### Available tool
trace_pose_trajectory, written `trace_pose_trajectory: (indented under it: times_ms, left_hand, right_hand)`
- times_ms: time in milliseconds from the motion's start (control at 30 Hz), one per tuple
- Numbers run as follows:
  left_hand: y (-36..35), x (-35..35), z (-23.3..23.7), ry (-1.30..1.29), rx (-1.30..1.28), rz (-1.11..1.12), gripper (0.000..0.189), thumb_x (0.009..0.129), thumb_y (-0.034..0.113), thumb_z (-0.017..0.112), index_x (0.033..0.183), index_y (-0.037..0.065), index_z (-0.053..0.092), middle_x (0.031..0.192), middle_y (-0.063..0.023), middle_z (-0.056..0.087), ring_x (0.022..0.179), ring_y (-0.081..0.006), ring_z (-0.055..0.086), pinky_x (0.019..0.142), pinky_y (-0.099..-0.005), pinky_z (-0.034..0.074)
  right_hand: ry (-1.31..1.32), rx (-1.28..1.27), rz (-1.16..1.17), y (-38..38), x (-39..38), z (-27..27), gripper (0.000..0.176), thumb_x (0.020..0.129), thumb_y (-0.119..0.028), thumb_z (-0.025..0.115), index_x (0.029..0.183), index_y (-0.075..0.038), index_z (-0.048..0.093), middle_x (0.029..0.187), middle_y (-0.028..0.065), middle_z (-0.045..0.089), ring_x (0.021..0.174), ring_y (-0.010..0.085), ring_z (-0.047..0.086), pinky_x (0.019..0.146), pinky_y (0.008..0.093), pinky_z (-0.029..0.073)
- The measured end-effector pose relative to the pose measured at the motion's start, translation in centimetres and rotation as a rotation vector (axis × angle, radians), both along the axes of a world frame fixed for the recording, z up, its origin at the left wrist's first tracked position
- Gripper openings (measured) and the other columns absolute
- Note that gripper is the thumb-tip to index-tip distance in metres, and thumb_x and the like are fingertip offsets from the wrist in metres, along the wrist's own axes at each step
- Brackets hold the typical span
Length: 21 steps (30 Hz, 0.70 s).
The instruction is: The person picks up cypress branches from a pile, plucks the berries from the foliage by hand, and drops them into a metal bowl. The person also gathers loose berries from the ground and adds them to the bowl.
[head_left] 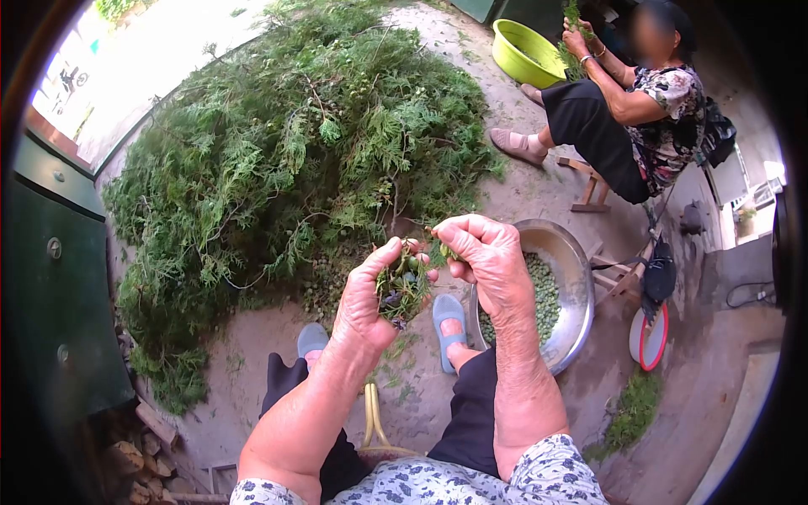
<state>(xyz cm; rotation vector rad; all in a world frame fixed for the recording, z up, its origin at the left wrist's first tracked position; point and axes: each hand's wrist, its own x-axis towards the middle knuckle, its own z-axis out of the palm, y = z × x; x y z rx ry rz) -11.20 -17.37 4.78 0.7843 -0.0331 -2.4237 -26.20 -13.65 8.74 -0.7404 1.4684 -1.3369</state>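
My left hand [362, 299] is curled around a bunch of evergreen sprigs [406, 290] with small dark cones among the leaves. Close beside it, my right hand [497, 265] has thumb and forefinger pinched on a small twig with a bit of green on it. Under my right hand stands a wide metal basin [579, 278], holding many small green cones [543, 295]. Ahead of both hands lies a big heap of evergreen branches [295, 160], spread over the ground.
At upper right a seated person [648, 101] handles a green sprig near a yellow-green tub [513, 59]. A red-rimmed round container [649, 337] and a small heap of greenery [633, 412] are at right. Chopped firewood [143, 459] lies at lower left, below a green door [63, 286].
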Motion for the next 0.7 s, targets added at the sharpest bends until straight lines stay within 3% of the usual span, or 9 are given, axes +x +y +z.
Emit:
trace_pose_trajectory:
  times_ms: [67, 167, 233, 333, 467, 533, 567, 667, 700]
  left_hand:
    - [0.1, 0.1, 0.0, -0.034, -0.019, -0.017, 0.023, 0.087, 0.028, 0.061, 0.098, 0.007, 0.061, 0.085, -0.0066, 0.064, 0.075, -0.022, 0.065, 0.06, -0.0343, 0.052]
    - [0.2, 0.0, -0.3, -0.027, -0.031, -0.053, 0.021, 0.085, 0.023, 0.063, 0.096, 0.006, 0.061, 0.085, -0.0064, 0.065, 0.074, -0.0217, 0.065, 0.062, -0.0357, 0.052]
    - [0.4, -0.2, -0.3, -0.056, -0.057, -0.037, 0.019, 0.083, 0.018, 0.065, 0.094, 0.004, 0.061, 0.086, -0.0066, 0.064, 0.074, -0.0216, 0.064, 0.066, -0.0365, 0.053]
    - [0.8, -0.1, -0.1, -0.091, -0.157, -0.088, 0.018, 0.081, 0.015, 0.066, 0.095, 0.003, 0.061, 0.085, -0.0072, 0.064, 0.075, -0.0215, 0.064, 0.07, -0.036, 0.054]
    - [1.0, -0.4, -0.6, -0.084, -0.073, -0.071, 0.018, 0.08, 0.015, 0.066, 0.094, 0.004, 0.061, 0.084, -0.0076, 0.064, 0.075, -0.021, 0.063, 0.069, -0.0344, 0.053]
    - [0.9, -0.4, -0.6, -0.068, -0.05, -0.058, 0.018, 0.08, 0.015, 0.066, 0.093, 0.004, 0.061, 0.083, -0.0076, 0.063, 0.074, -0.0211, 0.063, 0.068, -0.0342, 0.053]
    - [0.9, -0.4, -0.6, -0.053, -0.026, -0.047, 0.018, 0.08, 0.016, 0.066, 0.093, 0.004, 0.06, 0.083, -0.0077, 0.063, 0.073, -0.0212, 0.063, 0.067, -0.0341, 0.052]
    - [0.6, -0.2, -0.3, -0.03, -0.031, 0.001, 0.018, 0.081, 0.017, 0.065, 0.093, 0.004, 0.06, 0.082, -0.0074, 0.063, 0.072, -0.0214, 0.063, 0.065, -0.0329, 0.052]
    - [0.5, -0.1, -0.2, -0.029, -0.033, 0.002, 0.018, 0.081, 0.017, 0.065, 0.093, 0.004, 0.06, 0.082, -0.0074, 0.063, 0.072, -0.0214, 0.063, 0.065, -0.0329, 0.052]
  right_hand:
    - [0.092, 0.008, 0.004, 0.0, 0.1, 0.5, 0.016, 0.085, -0.017, 0.067, 0.086, -0.002, 0.067, 0.067, -0.0018, 0.06, 0.049, 0.0035, 0.047, 0.045, 0.0173, 0.037]
    - [0.183, -0.011, 0.139, 0.1, -0.4, 1.1, 0.013, 0.083, -0.013, 0.066, 0.081, 0.0, 0.068, 0.067, 0.0013, 0.063, 0.06, 0.0054, 0.054, 0.051, 0.0205, 0.043]
    - [0.48, -0.057, 0.232, 0.0, -1.1, 0.5, 0.011, 0.081, -0.01, 0.065, 0.08, 0.001, 0.068, 0.066, 0.0017, 0.063, 0.061, 0.0066, 0.055, 0.053, 0.0227, 0.045]
    - [0.41, -0.011, 0.28, 0.0, -0.8, 1.1, 0.01, 0.08, -0.009, 0.064, 0.076, 0.0, 0.067, 0.063, 0.0018, 0.062, 0.06, 0.0064, 0.054, 0.053, 0.0226, 0.045]
    - [0.332, 0.008, 0.289, 0.0, -0.5, 1.3, 0.011, 0.084, -0.01, 0.061, 0.083, 0.0, 0.066, 0.065, 0.0011, 0.06, 0.058, 0.0065, 0.054, 0.052, 0.0222, 0.045]
    - [0.198, -0.006, 0.108, -0.1, -0.4, 1.1, 0.017, 0.089, -0.014, 0.058, 0.099, -0.002, 0.064, 0.072, -0.001, 0.06, 0.062, 0.0045, 0.053, 0.053, 0.0188, 0.04]
    - [0.198, -0.025, 0.132, -0.1, -0.9, 0.4, 0.022, 0.091, -0.015, 0.054, 0.108, -0.003, 0.06, 0.076, -0.0001, 0.06, 0.061, 0.0047, 0.054, 0.05, 0.0173, 0.039]
    - [0.068, -0.021, 0.04, 0.0, -1.3, -0.7, 0.021, 0.091, -0.013, 0.054, 0.108, -0.001, 0.059, 0.08, 0.0014, 0.061, 0.063, 0.0059, 0.056, 0.052, 0.018, 0.04]
    - [0.078, 0.007, 0.079, 0.1, -1.5, -1.2, 0.023, 0.088, -0.005, 0.056, 0.111, 0.001, 0.057, 0.089, 0.005, 0.063, 0.071, 0.009, 0.06, 0.057, 0.0202, 0.045]
